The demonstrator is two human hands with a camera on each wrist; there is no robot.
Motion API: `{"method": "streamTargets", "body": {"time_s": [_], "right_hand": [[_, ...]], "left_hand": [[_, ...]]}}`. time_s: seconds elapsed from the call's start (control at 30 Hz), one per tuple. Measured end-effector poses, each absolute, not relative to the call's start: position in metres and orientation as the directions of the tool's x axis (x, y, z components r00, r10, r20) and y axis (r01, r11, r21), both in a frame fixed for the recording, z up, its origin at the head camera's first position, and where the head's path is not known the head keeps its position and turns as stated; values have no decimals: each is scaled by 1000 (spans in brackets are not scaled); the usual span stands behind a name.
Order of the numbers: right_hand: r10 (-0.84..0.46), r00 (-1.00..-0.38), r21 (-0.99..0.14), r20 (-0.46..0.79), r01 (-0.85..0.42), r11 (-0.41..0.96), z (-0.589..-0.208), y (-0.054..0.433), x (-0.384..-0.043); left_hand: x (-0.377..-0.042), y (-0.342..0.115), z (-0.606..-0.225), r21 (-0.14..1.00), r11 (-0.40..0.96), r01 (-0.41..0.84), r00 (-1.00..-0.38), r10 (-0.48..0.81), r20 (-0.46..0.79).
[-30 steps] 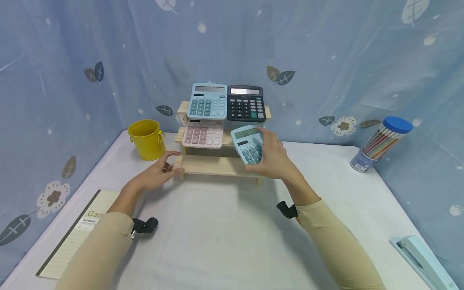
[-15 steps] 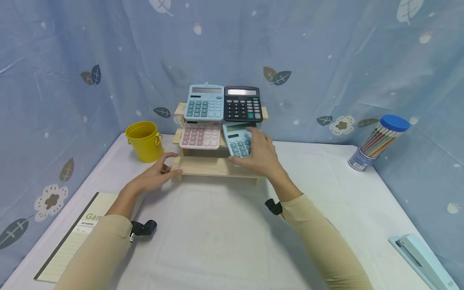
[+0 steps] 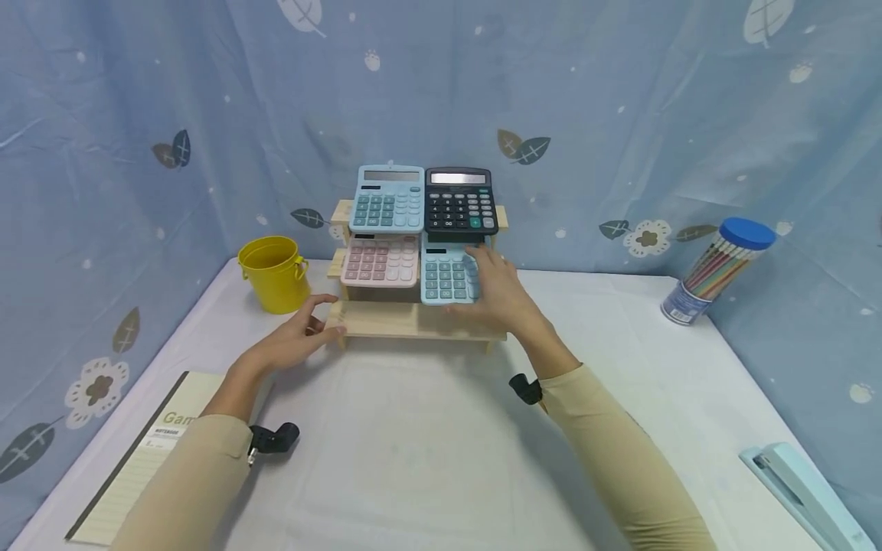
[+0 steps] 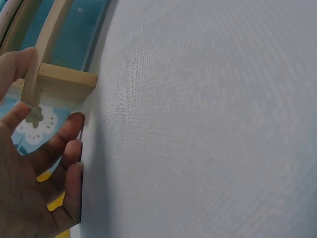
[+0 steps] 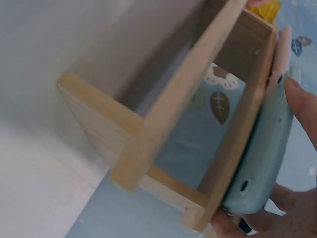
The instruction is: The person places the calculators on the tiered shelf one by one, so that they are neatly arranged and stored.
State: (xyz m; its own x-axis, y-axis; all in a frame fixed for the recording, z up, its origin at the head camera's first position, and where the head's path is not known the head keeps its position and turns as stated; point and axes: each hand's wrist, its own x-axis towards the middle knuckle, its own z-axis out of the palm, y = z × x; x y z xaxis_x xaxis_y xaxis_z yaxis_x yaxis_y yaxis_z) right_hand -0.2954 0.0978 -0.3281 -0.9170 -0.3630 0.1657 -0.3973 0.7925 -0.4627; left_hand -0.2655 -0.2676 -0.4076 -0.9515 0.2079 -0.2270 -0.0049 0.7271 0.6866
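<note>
A three-tier wooden stand [image 3: 406, 320] faces me. My left hand [image 3: 292, 340] pinches the left end of its lowest shelf; in the left wrist view the thumb and a finger lie on either side of the board [image 4: 47, 39]. On the right of the middle shelf rests a light blue calculator [image 3: 441, 283], gripped by my right hand [image 3: 506, 298]. The right wrist view shows this calculator [image 5: 262, 148] lying against the shelf board, its side edge towards the camera. A pink calculator [image 3: 379, 262] sits beside it. Above are another light blue calculator [image 3: 388, 200] and a black one [image 3: 460, 203].
A yellow bucket [image 3: 276, 275] stands left of the stand, and a notebook [image 3: 131, 467] lies under my left forearm. On the right are a tub of coloured pencils [image 3: 717, 272] and a light blue stapler [image 3: 802, 490]. A blue patterned curtain surrounds the table.
My right hand has moved the light blue calculator left onto the middle shelf, beside the pink one, and turned it from tilted to straight. The left hand keeps its hold on the stand.
</note>
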Motion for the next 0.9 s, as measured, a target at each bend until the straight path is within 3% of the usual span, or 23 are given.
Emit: {"method": "streamTargets", "body": {"time_s": [0.23, 0.47, 0.77, 0.9], "right_hand": [[-301, -910, -500, 286, -410, 763, -343, 95, -303], [-280, -913, -550, 297, -403, 732, -350, 94, -306], [-307, -897, -520, 317, -436, 735, -353, 96, -306], [-338, -883, -519, 325, -465, 717, -350, 104, -301]], "left_hand": [[-266, -264, -413, 690, 724, -11, -951, 205, -231], [-265, -264, -411, 683, 731, -8, -953, 201, -226], [-266, -265, -412, 674, 739, 17, -954, 214, -212], [-261, -265, -410, 647, 758, 89, -964, 228, -134]]}}
